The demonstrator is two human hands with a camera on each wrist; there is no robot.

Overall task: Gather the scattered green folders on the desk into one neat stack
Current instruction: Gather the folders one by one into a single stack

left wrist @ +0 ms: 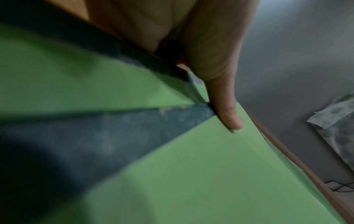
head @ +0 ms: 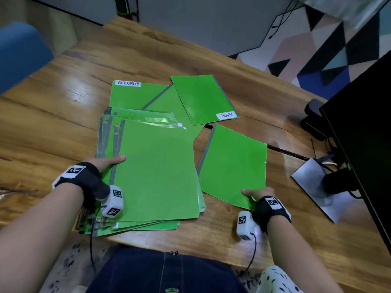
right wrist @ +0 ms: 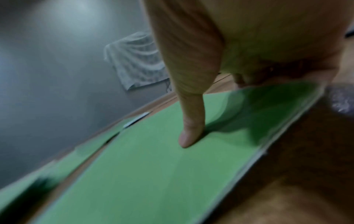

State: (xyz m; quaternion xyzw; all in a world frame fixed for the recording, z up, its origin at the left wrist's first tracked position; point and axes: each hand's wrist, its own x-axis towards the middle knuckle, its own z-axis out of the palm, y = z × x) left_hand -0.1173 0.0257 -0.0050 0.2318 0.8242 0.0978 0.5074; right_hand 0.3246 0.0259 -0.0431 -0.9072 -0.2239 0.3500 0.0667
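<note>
- Head view: left hand (head: pixel 101 163) grips the left edge of the gathered stack (head: pixel 156 172), thumb on top, fingers hidden beneath. Right hand (head: pixel 257 193) pinches the near corner of a loose folder (head: pixel 232 166) just right of the stack. Beyond both hands lie the ADMIN folder (head: pixel 203 98) and the SECURITY folder (head: pixel 135 94), on the desk (head: pixel 63 123).
- Left wrist view: thumb (left wrist: pixel 228 109) pressed onto green cover beside a grey spine strip; other fingers unseen.
- Right wrist view: thumb (right wrist: pixel 191 133) flat on the loose folder's cover; fingers underneath, blurred.
- Step judged: gathering mid-way. Next move likely calls for carrying the pinched folder leftward onto the stack, edges squared.
</note>
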